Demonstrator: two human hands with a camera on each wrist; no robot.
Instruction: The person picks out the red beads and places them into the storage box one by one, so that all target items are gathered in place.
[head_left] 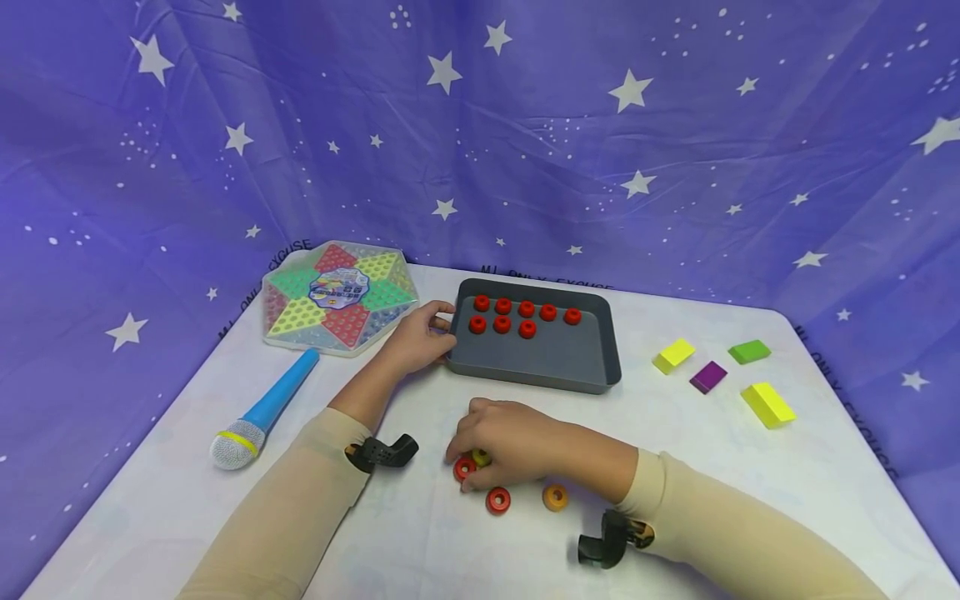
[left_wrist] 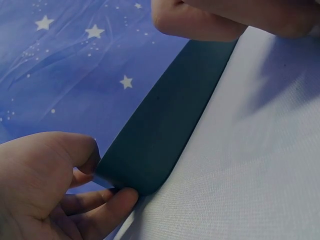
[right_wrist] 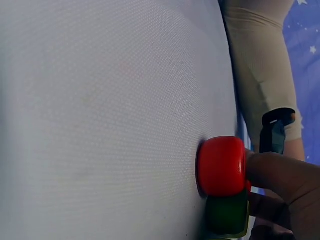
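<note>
At the left end of a grey baking tray (head_left: 540, 367), my left hand (head_left: 422, 337) grips the wall. In the left wrist view, thumb and fingers pinch the tray's corner (left_wrist: 145, 135). Several red beads (head_left: 527, 309) stand in two rows inside the tray. My right hand (head_left: 510, 442) is low over the table, thumb and fingers around a red ring-shaped bead (head_left: 464, 469). Beside that bead sits a yellow-green bead (head_left: 482, 457), partly hidden by the hand. Another red bead (head_left: 498, 501) and an orange bead (head_left: 555, 497) lie nearer me.
A boxed star-shaped Chinese checkers board (head_left: 300, 321) lies at the back left. In front of it is a blue toy microphone (head_left: 266, 408). On the right are two yellow blocks (head_left: 768, 405), a purple block (head_left: 708, 377) and a green block (head_left: 749, 352). A starry purple curtain hangs behind.
</note>
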